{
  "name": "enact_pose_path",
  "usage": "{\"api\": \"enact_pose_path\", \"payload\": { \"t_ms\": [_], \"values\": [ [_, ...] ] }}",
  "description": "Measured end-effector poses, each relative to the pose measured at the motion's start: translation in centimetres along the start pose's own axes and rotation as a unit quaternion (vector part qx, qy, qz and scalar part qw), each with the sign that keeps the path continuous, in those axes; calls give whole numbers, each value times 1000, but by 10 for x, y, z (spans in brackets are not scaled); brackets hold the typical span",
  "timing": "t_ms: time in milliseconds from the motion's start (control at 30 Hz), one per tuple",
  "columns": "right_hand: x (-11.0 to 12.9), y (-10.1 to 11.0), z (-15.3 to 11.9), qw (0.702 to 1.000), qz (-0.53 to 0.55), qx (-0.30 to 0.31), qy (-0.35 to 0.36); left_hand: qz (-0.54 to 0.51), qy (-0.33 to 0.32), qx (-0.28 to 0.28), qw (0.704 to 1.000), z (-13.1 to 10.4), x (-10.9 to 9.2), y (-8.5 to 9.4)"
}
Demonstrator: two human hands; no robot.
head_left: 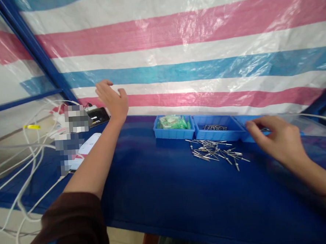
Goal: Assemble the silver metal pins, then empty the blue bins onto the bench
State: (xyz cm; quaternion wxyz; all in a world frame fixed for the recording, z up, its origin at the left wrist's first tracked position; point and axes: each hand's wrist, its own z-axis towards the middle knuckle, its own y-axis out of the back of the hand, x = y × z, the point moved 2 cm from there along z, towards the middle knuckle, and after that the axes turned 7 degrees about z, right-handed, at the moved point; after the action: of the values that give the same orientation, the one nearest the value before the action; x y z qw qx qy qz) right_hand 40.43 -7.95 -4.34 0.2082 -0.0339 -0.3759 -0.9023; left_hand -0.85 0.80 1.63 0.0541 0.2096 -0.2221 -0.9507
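Nearest, smooth dark-blue counter (156,188), faintly glossy. Strewn on it, just in front of the middle bin (217,134), loose heap of slim metal pins (208,144): silvery, straight, rivet-like, crossing at all angles, some with thicker collars. Inside that bin of blue plastic, more of the same. Over the rightmost bin (249,136), right hand (280,137) with fingers bent, any grip impossible to tell through the blur. In the left bin (173,133), crinkled, green-tinted packets (174,122). Farther left, raised left hand (113,103), loosely spread, nothing visible in it. Behind, shiny plastic sheet (174,33), striped pink, white and blue.
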Motion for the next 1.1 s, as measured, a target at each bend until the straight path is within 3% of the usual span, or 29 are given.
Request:
{"api": "enact_pose_path", "payload": {
  "t_ms": [100,200,267,367,467,600,833,1100],
  "values": [
    [26,-2,-8,978,103,164,75,-140,-140,-39,979,-13,-53,29],
    [40,-10,-18,951,127,255,120,-281,-325,-26,903,-55,-98,56],
    [43,-16,-22,946,115,271,134,-337,-436,26,834,-91,-116,65],
    [43,-24,-26,937,117,298,142,-326,-492,163,791,-139,-122,61],
    [44,-28,-27,931,140,308,139,-279,-494,255,783,-169,-114,48],
    [46,-29,-26,940,157,272,133,-257,-480,306,781,-183,-105,42],
    [52,-27,-26,948,158,238,140,-237,-457,329,792,-192,-108,44],
    [48,-30,-24,948,241,205,33,-240,-426,336,805,-191,-106,43]
  ]
}}
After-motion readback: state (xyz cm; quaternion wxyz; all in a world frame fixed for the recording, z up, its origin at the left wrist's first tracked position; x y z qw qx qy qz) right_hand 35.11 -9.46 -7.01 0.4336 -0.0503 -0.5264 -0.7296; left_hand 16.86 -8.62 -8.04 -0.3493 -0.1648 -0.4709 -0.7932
